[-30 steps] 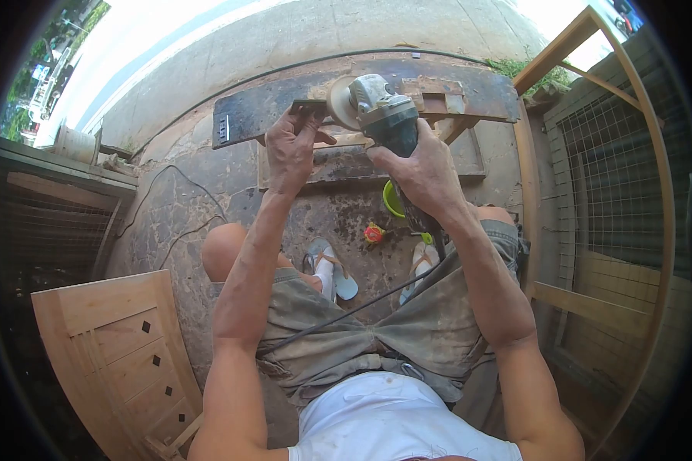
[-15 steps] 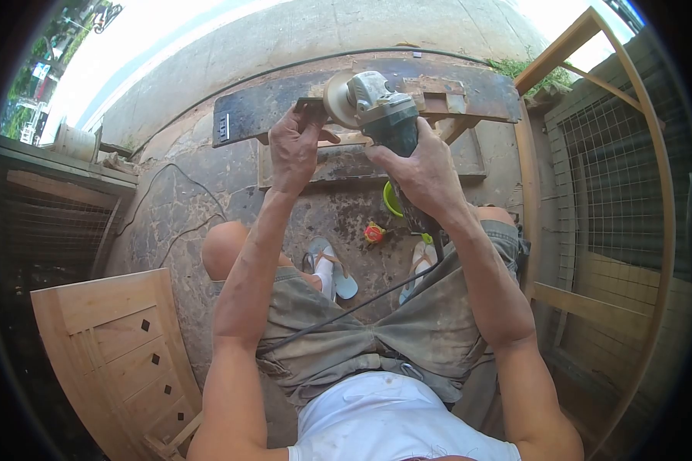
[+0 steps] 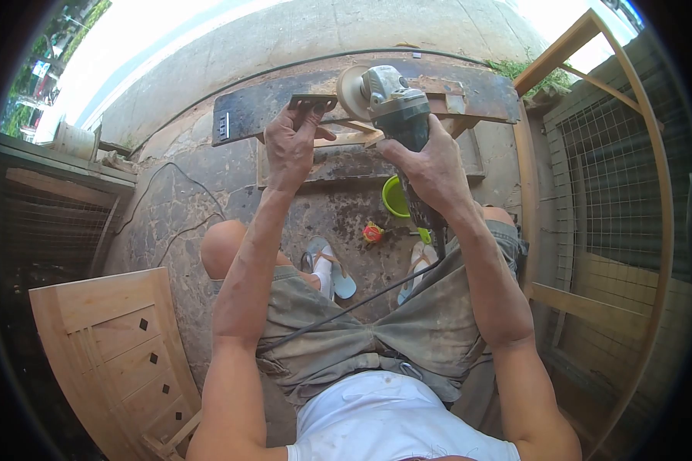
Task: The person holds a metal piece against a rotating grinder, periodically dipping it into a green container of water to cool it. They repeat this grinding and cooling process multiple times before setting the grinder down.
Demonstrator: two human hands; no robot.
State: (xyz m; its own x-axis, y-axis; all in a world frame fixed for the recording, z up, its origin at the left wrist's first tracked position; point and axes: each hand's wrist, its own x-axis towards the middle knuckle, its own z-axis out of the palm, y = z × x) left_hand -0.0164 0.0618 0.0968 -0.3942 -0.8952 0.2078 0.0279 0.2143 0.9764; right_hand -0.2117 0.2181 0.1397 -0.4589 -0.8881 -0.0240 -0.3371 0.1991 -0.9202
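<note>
My right hand (image 3: 434, 165) is wrapped round the dark body of an angle grinder (image 3: 396, 107), held up over the bench. Its round disc (image 3: 354, 92) faces left. In my left hand (image 3: 291, 150) I pinch a small dark metal plate with holes (image 3: 313, 101), probably a hinge leaf, though I cannot be sure. The plate's right end is close to the disc with a narrow gap between them. Below both hands lies a low dark wooden bench (image 3: 242, 104), with another hinge-like metal piece (image 3: 224, 127) at its left end. The grinder's black cord (image 3: 346, 311) runs across my lap.
A green bowl (image 3: 393, 198) and a red-and-yellow round item (image 3: 373, 233) sit on the ground near my feet. A carved wooden panel (image 3: 123, 357) leans at the lower left. A wooden frame (image 3: 663, 177) and wire mesh (image 3: 611, 154) stand on the right.
My right hand has shifted the grinder a little to the right, so its disc has come away from the plate. The plate in my left hand has turned and more of it shows.
</note>
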